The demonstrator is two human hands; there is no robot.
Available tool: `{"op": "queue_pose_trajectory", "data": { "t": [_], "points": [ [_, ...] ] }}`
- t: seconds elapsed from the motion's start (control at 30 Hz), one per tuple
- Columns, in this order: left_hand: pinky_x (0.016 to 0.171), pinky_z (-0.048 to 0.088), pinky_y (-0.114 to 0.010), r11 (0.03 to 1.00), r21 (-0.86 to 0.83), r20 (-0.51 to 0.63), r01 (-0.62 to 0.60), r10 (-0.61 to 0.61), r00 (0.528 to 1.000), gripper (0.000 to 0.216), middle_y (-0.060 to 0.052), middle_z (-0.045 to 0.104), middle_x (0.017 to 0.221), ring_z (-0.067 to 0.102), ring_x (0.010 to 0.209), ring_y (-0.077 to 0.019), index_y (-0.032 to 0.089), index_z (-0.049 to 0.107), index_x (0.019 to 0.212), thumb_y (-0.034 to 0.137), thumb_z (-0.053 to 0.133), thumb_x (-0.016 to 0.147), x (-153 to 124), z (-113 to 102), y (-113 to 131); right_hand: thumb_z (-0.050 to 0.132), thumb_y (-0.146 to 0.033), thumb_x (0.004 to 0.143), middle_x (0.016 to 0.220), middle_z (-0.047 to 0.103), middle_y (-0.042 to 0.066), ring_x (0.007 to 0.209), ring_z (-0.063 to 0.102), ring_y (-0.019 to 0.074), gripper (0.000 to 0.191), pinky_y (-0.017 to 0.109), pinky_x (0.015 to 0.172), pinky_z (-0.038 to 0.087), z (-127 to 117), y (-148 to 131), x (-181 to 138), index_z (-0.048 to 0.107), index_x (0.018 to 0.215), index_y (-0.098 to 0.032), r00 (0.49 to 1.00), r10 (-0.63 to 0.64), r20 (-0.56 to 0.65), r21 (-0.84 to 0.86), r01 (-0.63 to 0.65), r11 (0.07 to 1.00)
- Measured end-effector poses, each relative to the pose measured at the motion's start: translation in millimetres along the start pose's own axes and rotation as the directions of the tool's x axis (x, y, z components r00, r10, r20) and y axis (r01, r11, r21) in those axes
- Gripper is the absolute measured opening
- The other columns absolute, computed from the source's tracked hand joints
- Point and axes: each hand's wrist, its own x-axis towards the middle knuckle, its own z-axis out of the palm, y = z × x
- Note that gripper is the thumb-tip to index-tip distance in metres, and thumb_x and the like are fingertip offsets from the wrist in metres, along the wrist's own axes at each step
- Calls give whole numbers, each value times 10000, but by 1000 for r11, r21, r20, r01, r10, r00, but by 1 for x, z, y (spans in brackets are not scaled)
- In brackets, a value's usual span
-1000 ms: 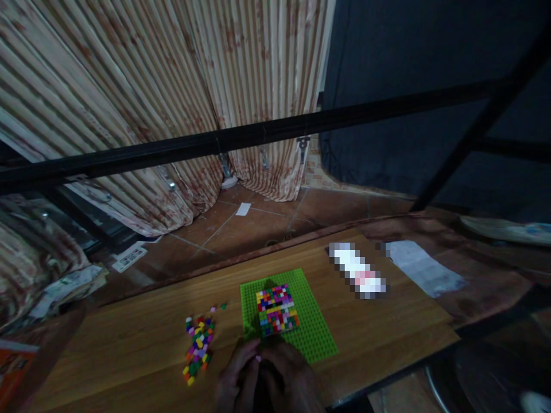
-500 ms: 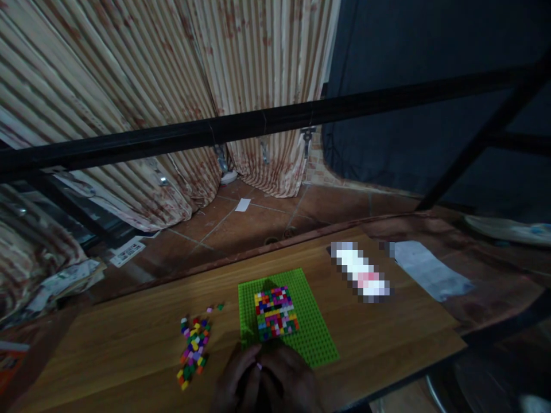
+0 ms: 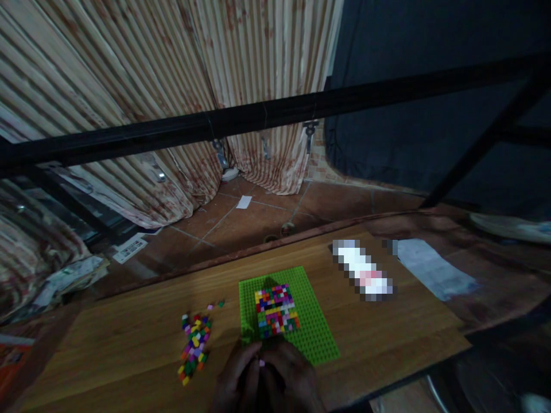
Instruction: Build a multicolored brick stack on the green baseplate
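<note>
My left hand [image 3: 236, 373] and my right hand [image 3: 291, 371] meet at the near edge of the green baseplate [image 3: 318, 324], fingers curled in and touching. A small pink brick [image 3: 262, 363] shows between the fingertips, held where the two hands meet. Just beyond them, a block of many-coloured bricks [image 3: 276, 310] covers part of the plate. Loose small bricks [image 3: 194, 347] lie in a pile to the left of my left hand. Shadow hides much of the fingers.
A pink brick [image 3: 210, 307] and a green brick [image 3: 221, 304] lie apart between pile and plate. On the wooden table [image 3: 120, 344], a blurred-out phone-like object [image 3: 361, 271] lies at right. A whitish sheet [image 3: 433, 268] is beyond the table's right edge. A dark bar [image 3: 267, 117] crosses behind.
The pink brick shows more plainly between my fingertips. Both hands stay almost in place, and the view has shifted slightly.
</note>
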Motion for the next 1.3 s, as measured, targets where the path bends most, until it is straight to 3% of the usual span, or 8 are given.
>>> {"op": "queue_pose_trajectory", "data": {
  "t": [0.2, 0.37, 0.53, 0.7, 0.87, 1.03, 1.3],
  "points": [
    [786, 604, -248, 999, 15, -46, -43, 44, 998, 356, -97, 761, 1018, 738, 869, -204, 199, 719, 1046, 464, 545, 882, 2, 3, -3, 507, -92, 848, 918, 695, 28, 846, 653, 174, 303, 253, 721, 531, -4, 3, -1, 638, 1063, -260, 995, 5, 102, -8, -4, 1000],
    [798, 605, -262, 999, -15, -34, -35, 35, 999, 351, -94, 762, 1004, 734, 891, -209, 197, 700, 1077, 450, 563, 877, 2, 2, 0, 506, -93, 843, 881, 694, 25, 808, 652, 173, 267, 256, 707, 524, -2, 3, -1, 643, 1009, -251, 994, -12, 112, -24, 15, 1000],
    [807, 605, -273, 999, -29, -19, -18, 18, 1000, 371, -111, 759, 1014, 731, 908, -220, 183, 698, 1087, 459, 579, 869, 1, 1, 6, 486, -70, 796, 814, 684, 21, 750, 649, 161, 240, 237, 673, 517, -6, -4, 3, 634, 888, -235, 999, 5, 37, 7, -5, 1000],
    [767, 610, -257, 998, 23, -48, -55, 56, 997, 319, -88, 767, 970, 739, 860, -208, 202, 711, 1053, 429, 580, 871, 3, 2, 6, 492, -85, 804, 770, 677, 5, 711, 661, 135, 191, 201, 635, 514, -20, -6, 5, 620, 841, -222, 998, 50, 43, 15, -50, 999],
    [780, 607, -266, 993, 80, -54, -86, 90, 994, 262, -80, 768, 964, 737, 859, -203, 206, 714, 1039, 354, 576, 874, 5, 3, 9, 503, -149, 844, 765, 698, 12, 698, 681, 141, 153, 205, 623, 533, -39, -9, 7, 638, 868, -215, 991, 133, -27, 13, -133, 991],
    [728, 610, -263, 994, 105, -86, -34, 43, 995, 251, -59, 770, 895, 737, 796, -192, 214, 718, 1021, 350, 581, 860, 2, 7, 12, 511, -217, 891, 867, 742, 34, 774, 717, 156, 164, 208, 674, 564, -57, -7, 9, 669, 933, -218, 977, 199, -78, -4, -200, 980],
    [737, 606, -298, 992, 124, -181, 28, -5, 984, 263, -49, 763, 843, 728, 783, -203, 228, 729, 988, 385, 567, 853, 0, 15, 15, 539, -276, 918, 929, 735, 53, 857, 711, 180, 179, 267, 756, 581, -62, 7, 12, 700, 982, -234, 971, 215, -107, -18, -218, 976]
  ]
}}
